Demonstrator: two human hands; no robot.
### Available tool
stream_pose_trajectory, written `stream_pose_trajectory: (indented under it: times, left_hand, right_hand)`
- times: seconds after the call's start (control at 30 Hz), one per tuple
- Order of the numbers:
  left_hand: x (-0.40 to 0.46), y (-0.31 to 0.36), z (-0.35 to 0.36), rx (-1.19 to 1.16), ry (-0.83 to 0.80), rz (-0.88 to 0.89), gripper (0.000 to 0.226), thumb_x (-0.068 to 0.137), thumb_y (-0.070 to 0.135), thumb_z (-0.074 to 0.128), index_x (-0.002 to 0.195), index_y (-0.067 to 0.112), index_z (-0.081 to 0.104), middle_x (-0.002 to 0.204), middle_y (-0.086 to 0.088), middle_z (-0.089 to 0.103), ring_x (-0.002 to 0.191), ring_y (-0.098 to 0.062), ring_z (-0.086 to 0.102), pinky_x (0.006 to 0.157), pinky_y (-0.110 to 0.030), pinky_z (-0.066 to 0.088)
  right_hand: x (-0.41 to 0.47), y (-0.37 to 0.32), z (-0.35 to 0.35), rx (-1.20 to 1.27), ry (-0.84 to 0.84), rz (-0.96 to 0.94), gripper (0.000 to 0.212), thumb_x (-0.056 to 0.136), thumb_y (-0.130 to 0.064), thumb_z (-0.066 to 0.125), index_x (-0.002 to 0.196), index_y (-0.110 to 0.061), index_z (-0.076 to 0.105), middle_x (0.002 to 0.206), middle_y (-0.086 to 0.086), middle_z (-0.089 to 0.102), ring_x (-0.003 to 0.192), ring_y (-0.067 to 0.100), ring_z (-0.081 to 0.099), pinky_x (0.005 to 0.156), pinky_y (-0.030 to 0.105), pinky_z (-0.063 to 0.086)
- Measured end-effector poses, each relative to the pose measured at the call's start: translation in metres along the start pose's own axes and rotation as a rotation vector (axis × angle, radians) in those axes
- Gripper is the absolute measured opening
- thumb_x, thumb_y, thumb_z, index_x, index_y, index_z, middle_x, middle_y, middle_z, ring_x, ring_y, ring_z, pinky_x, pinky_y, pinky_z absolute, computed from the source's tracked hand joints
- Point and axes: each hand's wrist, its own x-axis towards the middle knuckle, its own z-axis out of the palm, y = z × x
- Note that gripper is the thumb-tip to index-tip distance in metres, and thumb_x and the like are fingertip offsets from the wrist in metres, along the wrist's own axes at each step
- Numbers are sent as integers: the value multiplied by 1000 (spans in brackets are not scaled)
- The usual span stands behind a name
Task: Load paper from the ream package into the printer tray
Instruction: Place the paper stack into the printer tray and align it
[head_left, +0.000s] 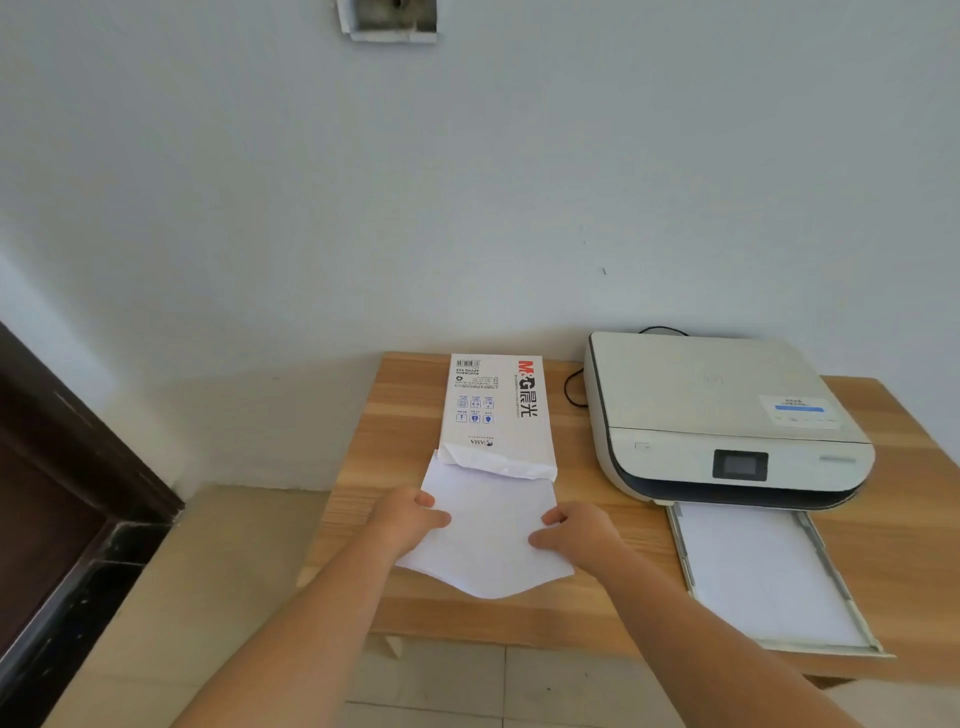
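Note:
A white ream package (493, 410) lies on the wooden table (400, 415), its torn near end open. A thin stack of white paper (491, 540) sticks out of that end toward me and sags at its near edge. My left hand (408, 514) grips the stack's left edge and my right hand (574, 530) grips its right edge. To the right stands a cream printer (717, 415). Its paper tray (763, 577) is pulled out toward me, with white sheets lying flat inside.
A black cable (571, 387) runs behind the printer against the white wall. Dark wooden door trim (78, 493) stands at the left beside a beige ledge. The tray overhangs the table's front edge, above a tiled floor (467, 686).

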Motion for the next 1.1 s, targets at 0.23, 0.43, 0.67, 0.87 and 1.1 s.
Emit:
stream_pose_trajectory:
  times: [0.23,0.43,0.67,0.87,1.1]
  left_hand:
    - [-25,1,-25,-5,13,59,20,76,28,74,83,15,61,94,-1,62,83,-18,58,70,-27,43]
    - [-47,30,-46,-52,135,175,19,78,28,71,73,13,61,83,-1,65,76,-20,59,72,-31,44]
    - [-62,51,-66,-144,225,362,28,77,34,75,100,19,69,108,3,63,98,-17,60,81,-28,45]
    - [-73,50,-56,-96,210,412,42,76,34,77,115,22,64,111,4,56,100,-14,54,81,-25,40]
    - [-81,50,-32,-43,206,477,44,75,32,78,114,20,64,110,-5,59,93,-15,53,75,-24,39]
  right_hand:
    - [-32,-21,-1,-16,-20,-82,38,73,-26,80,106,-15,65,100,-3,58,80,7,55,55,16,40]
    - [-54,-47,-20,5,81,-226,34,74,-31,78,103,-22,62,106,-3,56,88,10,56,60,18,42]
    - [-77,-64,-41,78,263,-364,49,81,-26,74,127,-19,58,108,-2,58,92,14,56,76,22,43]
    - [-95,-56,-46,14,371,-408,56,84,-24,69,136,-19,51,133,3,54,112,19,55,95,32,48]
    - [-106,-35,-54,-22,402,-368,57,86,-25,68,139,-18,48,134,5,52,117,20,52,95,27,42]
